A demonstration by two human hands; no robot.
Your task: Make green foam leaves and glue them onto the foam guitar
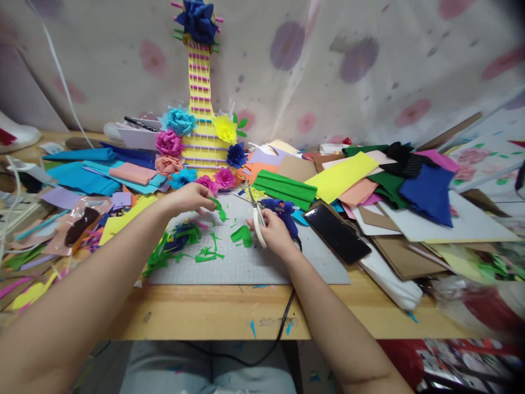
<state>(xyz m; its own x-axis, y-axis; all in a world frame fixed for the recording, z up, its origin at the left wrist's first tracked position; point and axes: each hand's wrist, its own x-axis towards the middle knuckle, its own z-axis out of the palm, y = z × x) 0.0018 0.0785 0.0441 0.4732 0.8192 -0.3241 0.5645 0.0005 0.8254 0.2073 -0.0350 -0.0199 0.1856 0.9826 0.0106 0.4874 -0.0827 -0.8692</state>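
Observation:
My left hand (194, 200) pinches a small piece of green crepe paper (220, 208) above the grey cutting mat (324, 268). In my right hand (273, 232) is a pair of scissors (256, 210) with white handles, blades pointing up and away from me. Below the scissors lies a folded green paper piece (241, 236) on the mat. Green scraps (207, 255) are scattered between my hands, with a heap of green and blue cuttings (174, 243) under my left wrist. Just beyond my right hand rests a blue glue gun (283, 210).
Behind the mat stands a yellow paper guitar (200, 131) with paper flowers. A black phone (337, 234) lies right of the glue gun, whose cable (287, 312) hangs over the table's front edge. Coloured paper stacks (426, 191) crowd the right, and blue sheets (84, 178) the left.

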